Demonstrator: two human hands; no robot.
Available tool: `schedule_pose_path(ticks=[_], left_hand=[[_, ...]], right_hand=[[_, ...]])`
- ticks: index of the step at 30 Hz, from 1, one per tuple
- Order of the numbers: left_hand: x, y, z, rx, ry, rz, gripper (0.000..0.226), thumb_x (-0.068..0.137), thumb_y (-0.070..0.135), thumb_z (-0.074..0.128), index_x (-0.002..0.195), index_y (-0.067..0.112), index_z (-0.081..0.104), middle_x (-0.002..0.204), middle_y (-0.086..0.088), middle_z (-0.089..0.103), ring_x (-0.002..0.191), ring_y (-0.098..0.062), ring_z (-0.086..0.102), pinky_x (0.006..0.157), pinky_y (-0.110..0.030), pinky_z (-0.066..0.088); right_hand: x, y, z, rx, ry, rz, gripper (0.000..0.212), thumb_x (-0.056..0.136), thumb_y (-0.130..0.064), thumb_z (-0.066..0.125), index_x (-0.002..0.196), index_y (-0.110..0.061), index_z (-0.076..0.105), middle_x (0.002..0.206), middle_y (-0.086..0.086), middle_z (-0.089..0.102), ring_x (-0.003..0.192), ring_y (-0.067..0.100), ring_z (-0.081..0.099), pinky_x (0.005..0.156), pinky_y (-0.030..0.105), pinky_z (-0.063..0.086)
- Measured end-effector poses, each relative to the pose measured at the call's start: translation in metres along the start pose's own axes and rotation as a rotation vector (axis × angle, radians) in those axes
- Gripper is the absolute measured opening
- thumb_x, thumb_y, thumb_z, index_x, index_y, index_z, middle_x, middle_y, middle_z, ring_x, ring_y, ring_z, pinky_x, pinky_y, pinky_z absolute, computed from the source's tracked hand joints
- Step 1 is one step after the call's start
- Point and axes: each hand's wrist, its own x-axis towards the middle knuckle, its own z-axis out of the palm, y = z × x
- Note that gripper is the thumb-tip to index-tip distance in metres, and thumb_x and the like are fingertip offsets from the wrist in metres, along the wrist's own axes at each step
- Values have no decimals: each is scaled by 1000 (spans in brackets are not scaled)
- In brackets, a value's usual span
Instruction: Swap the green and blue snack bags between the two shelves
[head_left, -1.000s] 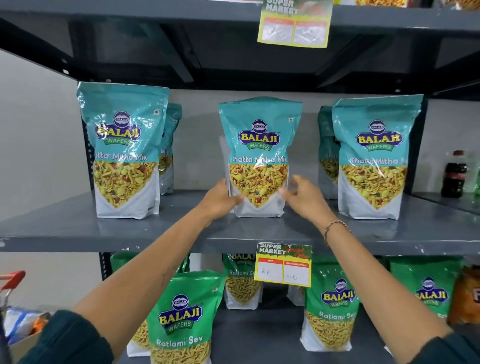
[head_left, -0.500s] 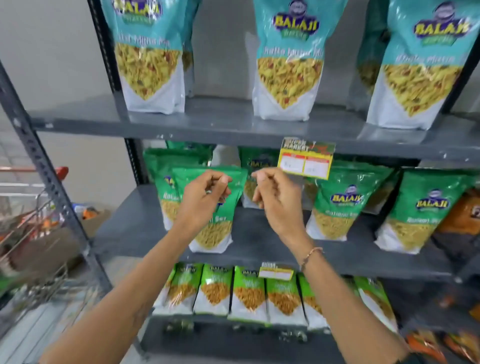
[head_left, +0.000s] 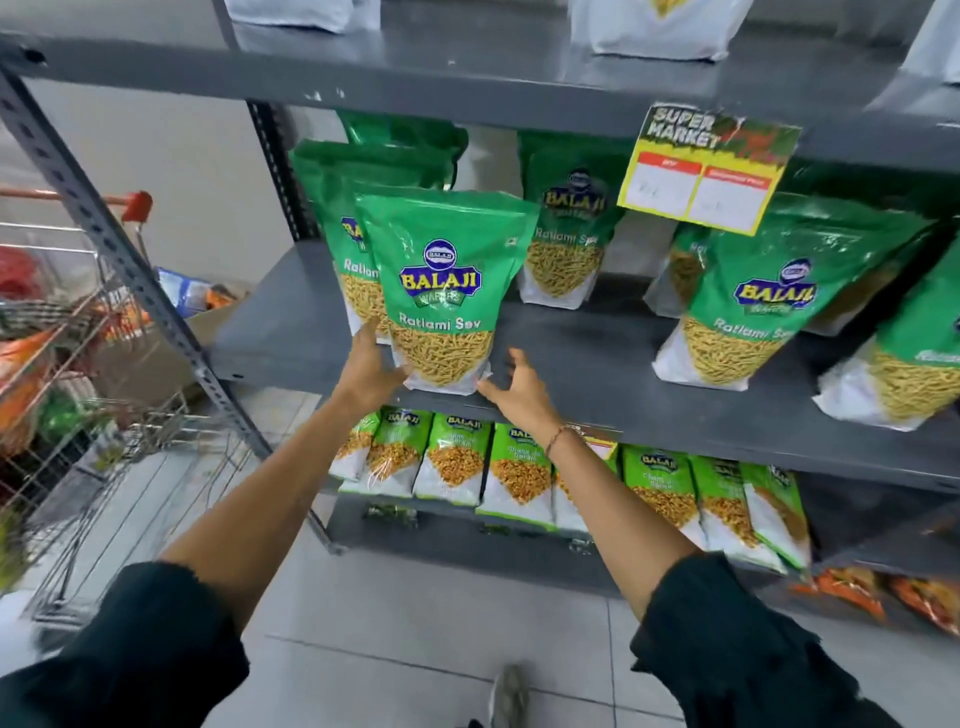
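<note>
Front green bag (head_left: 444, 291) reads "BALAJI WAFERS" in a blue-and-yellow badge, "Ratlami Sev" beneath in pale letters; clear window at the bottom shows thin yellow sev. It stands upright at the front edge of the middle shelf (head_left: 597, 353), with a second green bag (head_left: 332, 208) of the same print just behind and to its left. More bags with the same print farther along: one (head_left: 566, 228) at the back centre, one (head_left: 748, 306) to the right, tilted. A yellow price tag (head_left: 711, 166) hangs from the upper shelf (head_left: 467, 73) edge, headed "SUPER MARKET", with two red-topped white boxes whose writing is too small to read. On that upper shelf only the white bottoms of bags (head_left: 654, 31) show. The bottom shelf carries a row of smaller green packs (head_left: 457, 457) with the Balaji badge; the lower line of text is not legible. Left hand (head_left: 370, 369) is pressed against the front bag's lower left corner, fingers spread wide along its side. Right hand (head_left: 511, 389) is open, fingers splayed and curled, just beside the bag's lower right corner; contact cannot be told. The bag sits between the two hands. A wire cart (head_left: 78, 364) stands to the left.
</note>
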Motion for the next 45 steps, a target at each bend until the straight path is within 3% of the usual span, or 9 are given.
schedule_pose_path(ticks=[3,7,12,15,18,26,32,38,45], left_hand=[[11,-7,3,29,-54,-1,88,79,15,71,146,10,13,151,-14,31,139,-31,32,110,-47,35],[13,-8,4,37,35,-29,74,71,24,78,132,7,40,125,-13,56,112,-28,54,95,-40,46],[6,15,31,-6,67,22,67,64,21,83,120,5,50,103,-8,61,95,-27,60,81,-35,49],[16,40,58,-48,37,100,58,63,16,83,113,4,54,92,-6,59,92,-30,60,88,-43,52],[28,64,84,-85,-18,113,57,62,16,84,110,6,56,97,-6,63,96,-25,61,89,-41,53],[44,80,123,-101,-57,74,51,59,14,85,102,6,57,99,-13,68,96,-34,64,86,-47,53],[47,81,125,-100,-69,90,54,65,15,82,108,3,53,109,-16,67,95,-26,62,84,-37,51],[44,82,126,-16,-102,131,53,73,18,76,114,2,47,117,-18,63,108,-33,59,89,-42,48],[38,90,124,5,-147,121,53,80,17,69,121,0,41,124,-22,58,114,-37,54,86,-36,42]], right_hand=[[18,-7,0,31,-26,-89,74,79,-25,68,139,-13,27,142,10,44,126,27,44,91,28,38],[34,-8,0,27,54,-186,51,70,-15,75,116,-9,52,96,3,69,85,12,62,80,31,49],[41,23,-19,223,61,-134,48,67,-2,76,110,-8,55,111,14,68,97,17,64,94,39,51],[41,40,-52,322,124,-102,50,68,5,73,113,-3,53,113,13,65,99,16,62,88,24,52],[43,51,-84,387,165,-93,50,68,11,69,114,0,52,112,9,61,99,17,59,75,8,51],[56,73,-114,288,198,-63,49,70,8,69,115,0,53,119,20,62,102,18,59,82,16,49],[62,74,-115,266,184,-69,50,73,8,67,119,0,49,123,19,60,105,16,56,77,2,45],[55,70,-110,223,198,-65,47,76,4,65,120,-3,50,125,17,60,113,22,57,101,35,43],[51,66,-111,127,172,-40,46,78,-5,65,121,-8,49,126,14,60,116,25,56,102,36,42]])
